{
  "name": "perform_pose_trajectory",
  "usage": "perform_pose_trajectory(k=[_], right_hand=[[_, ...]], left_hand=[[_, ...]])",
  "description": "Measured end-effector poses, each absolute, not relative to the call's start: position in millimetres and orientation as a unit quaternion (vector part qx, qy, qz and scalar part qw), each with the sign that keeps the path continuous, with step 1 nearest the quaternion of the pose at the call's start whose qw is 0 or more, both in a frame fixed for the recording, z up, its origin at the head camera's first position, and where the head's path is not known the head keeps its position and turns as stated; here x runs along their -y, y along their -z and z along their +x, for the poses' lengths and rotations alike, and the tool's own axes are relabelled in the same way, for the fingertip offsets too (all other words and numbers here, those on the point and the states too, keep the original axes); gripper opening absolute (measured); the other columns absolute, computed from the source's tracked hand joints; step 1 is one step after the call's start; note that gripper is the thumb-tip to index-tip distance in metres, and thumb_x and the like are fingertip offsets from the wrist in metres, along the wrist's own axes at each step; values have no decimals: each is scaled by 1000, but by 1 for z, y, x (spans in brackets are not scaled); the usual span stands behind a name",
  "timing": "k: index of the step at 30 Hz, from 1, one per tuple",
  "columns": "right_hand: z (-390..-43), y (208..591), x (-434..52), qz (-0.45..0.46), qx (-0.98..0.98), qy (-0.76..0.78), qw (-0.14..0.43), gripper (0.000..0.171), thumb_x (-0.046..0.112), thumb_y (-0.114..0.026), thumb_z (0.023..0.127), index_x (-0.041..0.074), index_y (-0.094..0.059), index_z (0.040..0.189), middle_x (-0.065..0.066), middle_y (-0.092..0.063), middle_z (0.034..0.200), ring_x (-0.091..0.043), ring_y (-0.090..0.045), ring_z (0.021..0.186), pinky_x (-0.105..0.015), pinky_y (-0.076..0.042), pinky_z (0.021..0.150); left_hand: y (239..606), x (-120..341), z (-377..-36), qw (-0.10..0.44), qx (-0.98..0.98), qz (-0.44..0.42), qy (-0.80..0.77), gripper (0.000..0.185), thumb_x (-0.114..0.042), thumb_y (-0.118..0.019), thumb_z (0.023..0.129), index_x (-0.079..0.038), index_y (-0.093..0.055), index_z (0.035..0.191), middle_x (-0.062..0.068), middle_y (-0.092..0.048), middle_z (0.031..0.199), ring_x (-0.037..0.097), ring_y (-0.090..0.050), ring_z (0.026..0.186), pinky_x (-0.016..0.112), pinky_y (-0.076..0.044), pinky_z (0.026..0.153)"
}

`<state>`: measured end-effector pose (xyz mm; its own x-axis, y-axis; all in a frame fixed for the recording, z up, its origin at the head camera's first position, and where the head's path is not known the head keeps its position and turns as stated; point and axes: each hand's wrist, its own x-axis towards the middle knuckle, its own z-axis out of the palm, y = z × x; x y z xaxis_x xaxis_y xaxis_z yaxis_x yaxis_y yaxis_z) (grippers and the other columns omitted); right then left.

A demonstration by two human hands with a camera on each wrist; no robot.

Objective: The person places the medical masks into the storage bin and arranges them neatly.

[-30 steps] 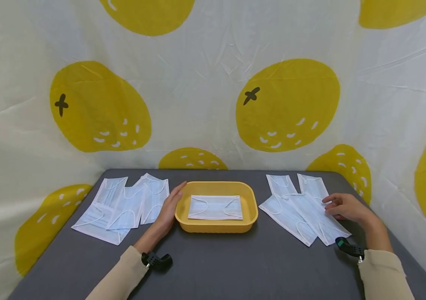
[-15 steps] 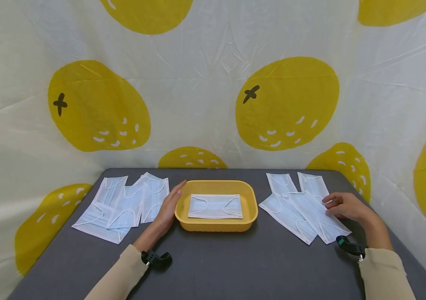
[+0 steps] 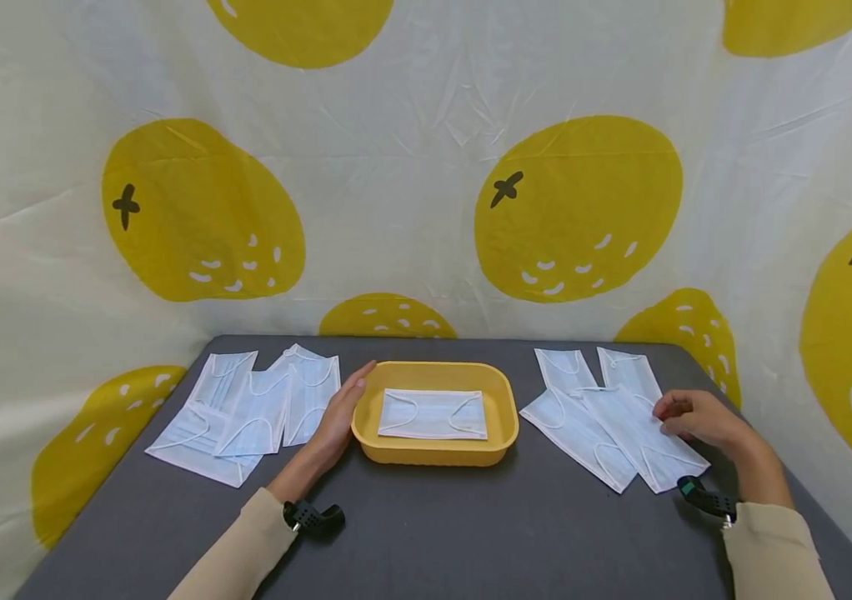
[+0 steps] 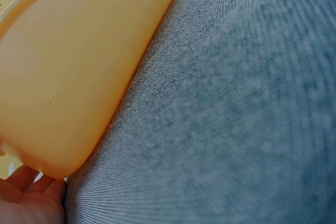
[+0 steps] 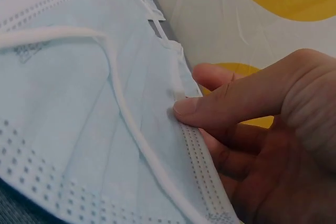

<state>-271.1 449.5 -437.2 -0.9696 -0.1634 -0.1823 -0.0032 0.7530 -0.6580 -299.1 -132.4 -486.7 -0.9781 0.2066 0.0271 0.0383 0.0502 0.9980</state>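
The face mask (image 3: 647,433) under the right hand (image 3: 696,417) lies on top of the right-hand pile of masks (image 3: 591,417), on the right part of the grey counter (image 3: 471,533). In the right wrist view the thumb presses down on the mask's edge and the fingers curl beneath it, so the hand now pinches that edge (image 5: 184,124). Half a second ago the fingers lay a little further left on the sheet; the hand has since drawn slightly rightward to the mask's border, and the mask itself has barely shifted. I judge this the start of lifting one mask off the pile.

The left hand (image 3: 339,417) has not moved: its fingers lie straight against the left wall of the yellow tray (image 3: 504,421), holding nothing. The left wrist view shows the tray's side (image 4: 79,77) just above the palm.

One mask (image 3: 433,414) lies flat inside the tray, in the middle of the counter. Left of the tray lies another spread of masks (image 3: 246,408), untouched.
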Motion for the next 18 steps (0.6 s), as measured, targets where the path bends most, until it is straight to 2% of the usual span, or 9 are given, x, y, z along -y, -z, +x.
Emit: perform_pose_trajectory(k=[5, 10, 18], right_hand=[[-271, 440, -452, -51, -929, 347, 115, 24, 6, -67, 95, -6, -65, 115, -17, -68, 109, -20, -55, 92, -27, -52, 74], [-270, 441, -454, -54, -932, 341, 113, 27, 5, -63, 97, -3, -69, 122, -25, -66, 126, -21, -57, 101, -27, -51, 81], [-269, 438, -451, -81, -922, 367, 95, 32, -1, -54, 97, -8, -69, 124, -32, -63, 132, -7, -53, 95, -22, -48, 77]], left_hand=[[489, 134, -299, 66, -719, 88, -686, 51, -38, -29, 114, -23, -33, 162, 5, -26, 171, 29, -23, 160, 52, -19, 129], [490, 134, -298, 66, -718, 88, -687, 51, -39, -29, 114, -23, -33, 162, 5, -26, 172, 30, -23, 160, 52, -19, 129], [489, 134, -299, 65, -715, 83, -691, 50, -38, -31, 113, -24, -34, 162, 3, -27, 171, 28, -24, 160, 51, -20, 129]])
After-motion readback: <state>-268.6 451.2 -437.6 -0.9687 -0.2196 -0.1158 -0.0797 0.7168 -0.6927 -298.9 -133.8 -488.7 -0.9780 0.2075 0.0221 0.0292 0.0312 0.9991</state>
